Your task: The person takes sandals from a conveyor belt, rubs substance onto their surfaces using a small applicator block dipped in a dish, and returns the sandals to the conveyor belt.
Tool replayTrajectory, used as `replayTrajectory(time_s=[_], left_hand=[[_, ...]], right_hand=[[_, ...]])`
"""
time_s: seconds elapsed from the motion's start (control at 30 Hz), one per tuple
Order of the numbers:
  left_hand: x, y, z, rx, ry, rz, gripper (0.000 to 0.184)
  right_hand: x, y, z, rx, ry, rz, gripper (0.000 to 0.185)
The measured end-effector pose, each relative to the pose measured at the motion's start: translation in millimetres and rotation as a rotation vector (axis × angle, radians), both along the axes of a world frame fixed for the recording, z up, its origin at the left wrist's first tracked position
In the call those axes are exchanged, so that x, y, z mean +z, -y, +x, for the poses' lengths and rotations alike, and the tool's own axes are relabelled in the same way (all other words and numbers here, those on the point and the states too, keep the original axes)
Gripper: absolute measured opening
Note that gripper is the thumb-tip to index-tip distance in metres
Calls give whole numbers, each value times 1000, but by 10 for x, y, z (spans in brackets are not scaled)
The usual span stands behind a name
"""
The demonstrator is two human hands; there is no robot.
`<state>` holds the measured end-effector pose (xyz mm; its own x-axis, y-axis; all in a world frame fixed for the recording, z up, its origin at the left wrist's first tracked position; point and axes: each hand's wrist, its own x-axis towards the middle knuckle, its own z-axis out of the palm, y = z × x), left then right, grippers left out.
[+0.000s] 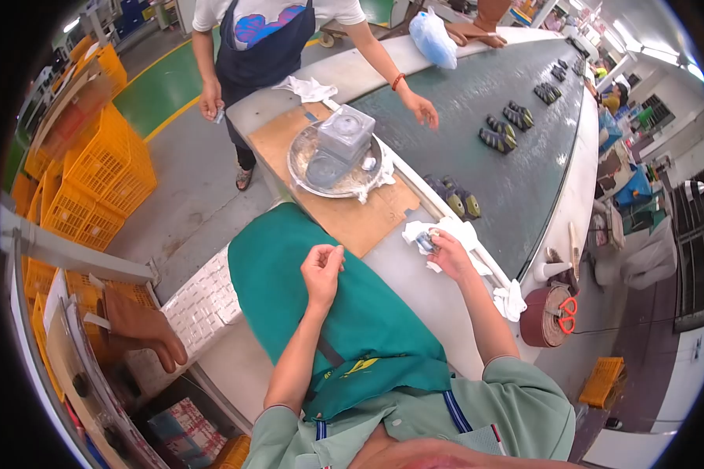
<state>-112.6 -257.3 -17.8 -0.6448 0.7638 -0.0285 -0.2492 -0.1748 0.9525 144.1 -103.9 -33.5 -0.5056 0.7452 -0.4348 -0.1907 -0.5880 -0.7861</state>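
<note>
Head view: the left hand (323, 273) has thumb and fingertips pinched together; whether they grip anything cannot be told. The right hand (446, 252) has its thumb and fingers nearly closed on a small blue-grey item (424, 239), blurred, just over a white cloth (465, 236). A yellow marking (362, 365) on the green apron (278, 270) is unreadable. One round tray (309, 187) bears one grey block (346, 134). Four nearer pairs of dark shoes (497, 141) stand on the belt (536, 176).
</note>
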Motion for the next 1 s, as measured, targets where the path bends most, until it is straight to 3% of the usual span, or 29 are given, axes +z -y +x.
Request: replayTrajectory(time_s=[0.1, 0.23, 0.5, 1.0], left_hand=[[-132, -27, 91, -20, -78, -64, 11], [-117, -32, 136, 67, -552, -119, 11], [-184, -139, 206, 81, -818, -110, 9], [-132, -110, 210, 84, -785, -107, 8]], right_hand=[[-135, -105, 240, -2, -82, -11, 30], [-369, -173, 426, 70, -210, -43, 35], [-536, -323, 577, 254, -355, -166, 46], [-505, -317, 555, 242, -376, -171, 41]])
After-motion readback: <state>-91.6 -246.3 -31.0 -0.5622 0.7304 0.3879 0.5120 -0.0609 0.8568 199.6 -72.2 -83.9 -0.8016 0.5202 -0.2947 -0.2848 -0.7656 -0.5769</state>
